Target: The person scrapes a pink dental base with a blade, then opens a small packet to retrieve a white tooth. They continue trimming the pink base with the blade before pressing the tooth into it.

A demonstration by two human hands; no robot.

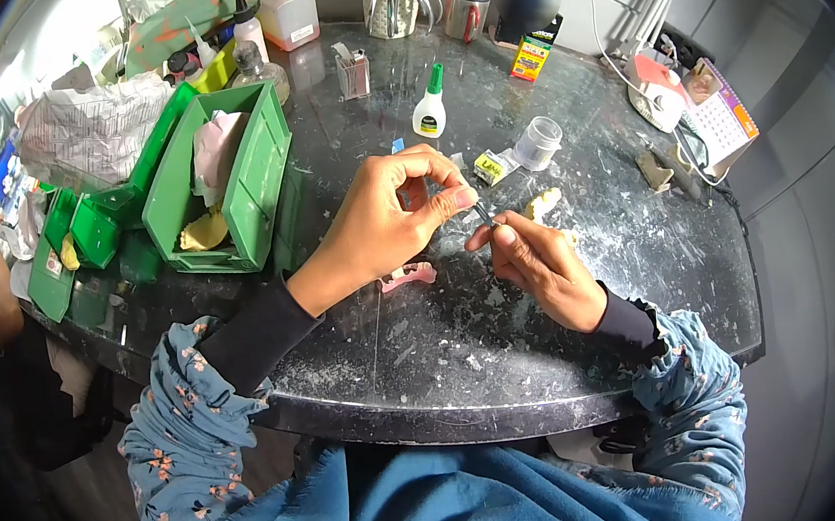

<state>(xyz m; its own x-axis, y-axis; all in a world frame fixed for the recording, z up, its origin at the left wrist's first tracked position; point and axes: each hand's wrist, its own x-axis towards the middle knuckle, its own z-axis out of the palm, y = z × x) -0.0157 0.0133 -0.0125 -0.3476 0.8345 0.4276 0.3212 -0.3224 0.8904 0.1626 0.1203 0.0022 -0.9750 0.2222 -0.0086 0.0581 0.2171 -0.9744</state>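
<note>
One pink dental piece (411,277), set back from table's (507,352) near edge. Right hand (547,273) and left hand (397,207) both pinching one thin dark piece (483,215) over mid-table. Beyond: one clear cup (536,145), one green-capped bottle (430,116); one yellow box (533,51) by far edge.

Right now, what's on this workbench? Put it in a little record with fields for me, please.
Left hand: pinching one end of a thin dark piece
Right hand: pinching the other end
Unclear: what that piece is
Surface: dark benchtop, strewn with pale dust and flecks
Nearer the person: pink denture-like piece
Beyond the hands: white bottle, green cap on; clear cup
Left side: green bin holding a yellowish lump
</note>
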